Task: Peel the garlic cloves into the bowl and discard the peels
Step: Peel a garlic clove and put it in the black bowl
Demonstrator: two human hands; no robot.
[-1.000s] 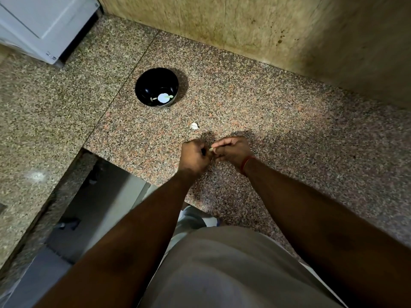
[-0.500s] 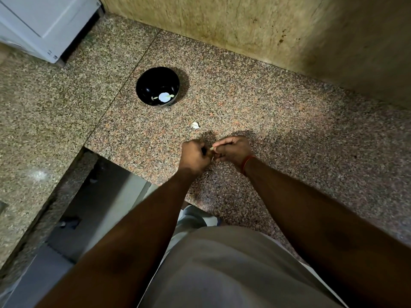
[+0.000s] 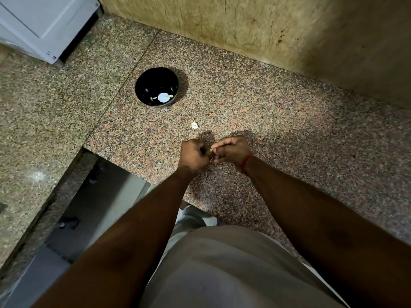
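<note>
My left hand [image 3: 194,154] and my right hand [image 3: 233,150] meet over the granite counter, fingers curled, both pinching one small garlic clove [image 3: 211,150] between them; only its pale tip shows. A black bowl [image 3: 142,82] stands farther back and to the left, with a few pale peeled pieces on its bottom. A small white scrap of garlic or peel [image 3: 194,125] lies on the counter between the bowl and my hands.
The granite counter [image 3: 289,134] ends at a tiled wall [image 3: 255,25] behind. A white appliance [image 3: 42,23] sits at the back left. The counter's front edge drops to a dark opening [image 3: 93,207] at the lower left.
Both hands stay together on the clove, with only slight finger movement. The bowl and the white scrap have not moved.
</note>
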